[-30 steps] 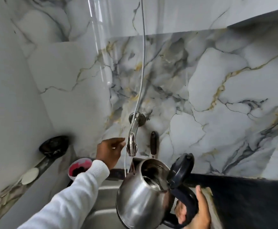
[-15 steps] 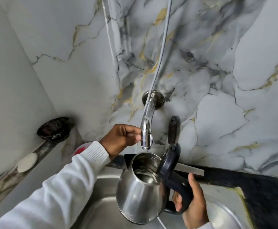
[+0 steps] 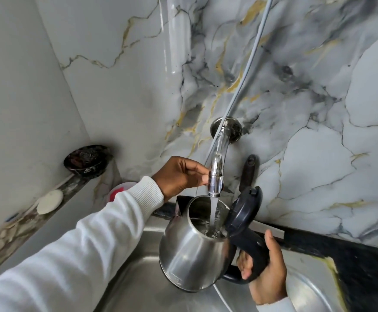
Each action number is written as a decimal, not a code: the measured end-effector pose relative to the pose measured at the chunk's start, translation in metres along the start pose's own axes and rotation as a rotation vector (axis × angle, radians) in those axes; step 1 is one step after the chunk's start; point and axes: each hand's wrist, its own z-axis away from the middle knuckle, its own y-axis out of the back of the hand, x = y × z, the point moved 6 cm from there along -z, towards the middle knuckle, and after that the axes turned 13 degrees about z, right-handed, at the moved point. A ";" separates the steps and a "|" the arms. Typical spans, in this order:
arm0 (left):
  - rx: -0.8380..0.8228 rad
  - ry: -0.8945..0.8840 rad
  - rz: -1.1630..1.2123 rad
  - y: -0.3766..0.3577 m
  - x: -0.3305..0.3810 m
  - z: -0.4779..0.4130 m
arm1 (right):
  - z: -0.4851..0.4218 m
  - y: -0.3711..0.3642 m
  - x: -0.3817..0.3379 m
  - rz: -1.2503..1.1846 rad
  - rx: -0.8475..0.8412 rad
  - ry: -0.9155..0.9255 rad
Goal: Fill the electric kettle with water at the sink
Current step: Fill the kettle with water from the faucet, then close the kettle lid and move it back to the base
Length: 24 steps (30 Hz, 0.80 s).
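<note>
Filling under way: right hand (image 3: 265,274) clamped on the handle, left hand (image 3: 180,176) pinched on the tap (image 3: 216,179).

The electric kettle (image 3: 193,253) hangs over the sink (image 3: 125,273), just below the left hand, lid (image 3: 243,209) tipped open toward the right hand. Water (image 3: 213,209) falls into its mouth; best keep the opening centred under the stream, hold the body level as weight builds, and shut the tap before it brims.

Home kitchen — steel sink (image 3: 138,278), tap (image 3: 216,176)

Kettle (image 3: 190,253) under tap (image 3: 216,176), over sink (image 3: 138,278).
</note>
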 end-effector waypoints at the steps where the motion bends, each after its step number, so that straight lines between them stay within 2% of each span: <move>1: 0.012 -0.010 -0.015 0.002 0.001 0.001 | 0.000 -0.001 -0.002 -0.002 0.011 0.007; 7: -0.027 0.017 0.012 0.000 0.003 0.015 | 0.007 0.001 -0.012 0.026 0.081 0.010; 11: 0.172 -0.010 -0.111 -0.011 0.004 0.019 | 0.019 0.003 -0.015 0.084 0.084 0.008; 14: 0.379 -0.108 -0.372 -0.020 0.013 0.028 | 0.035 0.009 -0.017 0.139 0.083 0.008; 17: 0.450 -0.217 -0.554 -0.033 0.029 0.051 | 0.057 0.020 -0.020 0.182 0.098 -0.014; 19: 0.388 -0.330 -0.472 -0.047 0.039 0.082 | 0.076 0.028 -0.029 0.198 0.128 -0.010; 21: 0.207 -0.434 -0.401 -0.071 0.046 0.121 | 0.094 0.034 -0.038 0.186 0.148 0.001; 24: -0.050 -0.477 -0.509 -0.110 0.042 0.175 | 0.124 0.047 -0.052 0.215 0.184 0.035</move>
